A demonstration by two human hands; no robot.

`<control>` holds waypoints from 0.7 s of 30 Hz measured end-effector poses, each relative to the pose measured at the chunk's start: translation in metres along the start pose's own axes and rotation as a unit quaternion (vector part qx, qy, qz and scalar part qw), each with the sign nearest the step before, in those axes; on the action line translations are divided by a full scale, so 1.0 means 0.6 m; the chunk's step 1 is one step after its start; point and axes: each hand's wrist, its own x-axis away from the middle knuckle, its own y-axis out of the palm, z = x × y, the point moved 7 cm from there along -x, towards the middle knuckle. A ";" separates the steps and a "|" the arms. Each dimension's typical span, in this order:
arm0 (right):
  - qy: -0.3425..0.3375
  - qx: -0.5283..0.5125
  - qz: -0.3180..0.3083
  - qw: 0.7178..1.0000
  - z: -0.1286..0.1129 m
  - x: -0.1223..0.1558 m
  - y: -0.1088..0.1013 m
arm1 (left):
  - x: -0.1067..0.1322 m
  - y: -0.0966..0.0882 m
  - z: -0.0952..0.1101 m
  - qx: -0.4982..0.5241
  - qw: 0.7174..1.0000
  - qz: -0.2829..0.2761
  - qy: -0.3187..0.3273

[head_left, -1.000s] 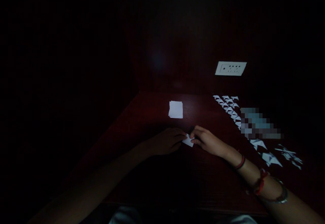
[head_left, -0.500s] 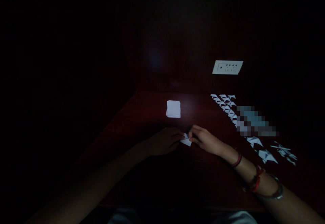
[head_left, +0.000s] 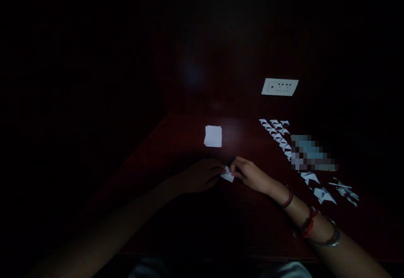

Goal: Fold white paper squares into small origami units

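Table (head_left: 176, 143): two hands (head_left: 251, 176) on one folded paper (head_left: 227, 177).

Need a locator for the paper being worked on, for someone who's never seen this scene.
Start at the dark red table; near its middle, the left hand and right hand come close together. Between them lies a small white paper. Unlike the square stack beyond it and the folded pieces off right, it has both hands on it.

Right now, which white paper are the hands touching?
The small sheet between left hand and right hand; the stack beyond and folded pieces at right lie untouched.
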 end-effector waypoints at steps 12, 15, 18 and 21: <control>0.016 0.097 -0.001 0.995 0.002 0.002 -0.003 | 0.000 -0.002 0.002 -0.002 1.000 0.006 0.000; 0.014 0.132 0.004 0.991 -0.001 0.001 -0.006 | 0.002 -0.002 0.001 -0.009 1.000 0.005 -0.009; 0.001 0.121 0.000 0.993 -0.004 -0.001 -0.005 | 0.002 -0.007 0.006 -0.010 1.000 0.009 0.006; -0.010 0.098 -0.005 0.995 -0.005 -0.002 -0.006 | 0.000 -0.011 0.006 -0.002 1.000 0.016 -0.001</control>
